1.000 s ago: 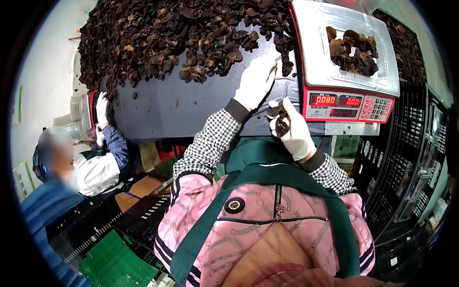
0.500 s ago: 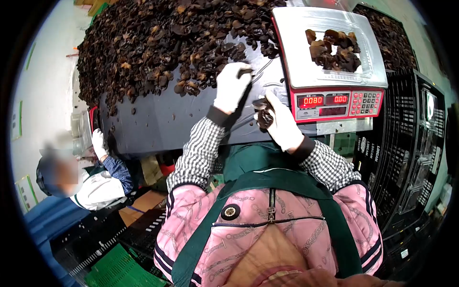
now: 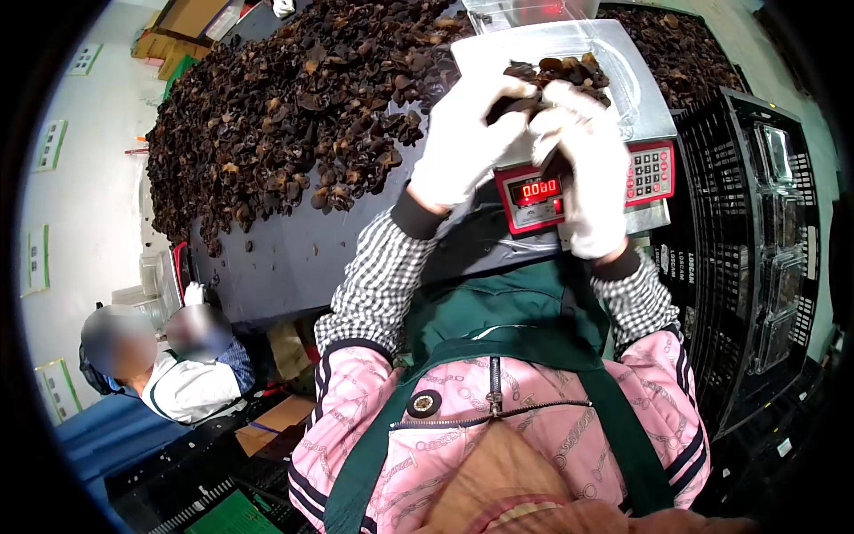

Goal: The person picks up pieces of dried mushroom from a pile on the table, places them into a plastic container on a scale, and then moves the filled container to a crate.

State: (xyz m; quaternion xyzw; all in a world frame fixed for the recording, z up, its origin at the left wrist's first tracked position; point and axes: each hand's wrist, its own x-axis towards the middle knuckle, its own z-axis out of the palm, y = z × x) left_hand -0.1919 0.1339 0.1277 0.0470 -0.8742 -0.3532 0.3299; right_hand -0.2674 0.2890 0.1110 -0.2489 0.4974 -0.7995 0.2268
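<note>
My gloved left hand (image 3: pixel 463 142) is raised at the front left of the scale (image 3: pixel 649 178), its fingers closed round dark wood ear mushrooms (image 3: pixel 509 109). Close beside it, my gloved right hand (image 3: pixel 587 169) is in front of the scale's display, fingers bent. Dark pieces show under its palm, partly hidden. Behind the hands, a clear plastic tray (image 3: pixel 630 84) sits on the metal weighing plate with more wood ears (image 3: pixel 578 71) in it. The red digits are partly covered by my right hand.
A large heap of wood ears (image 3: pixel 294 116) covers the back and left of the dark table (image 3: pixel 285 276). Black crates (image 3: pixel 721 258) holding clear boxes (image 3: pixel 774 231) stand at right. A co-worker in a white apron (image 3: pixel 191 387) is at the left. Cardboard boxes (image 3: pixel 182 31) lie at the back.
Both hands have moved up and right, from the table in front to the scale's front edge, and come together. The left fingers now hold wood ears. My view has shifted.
</note>
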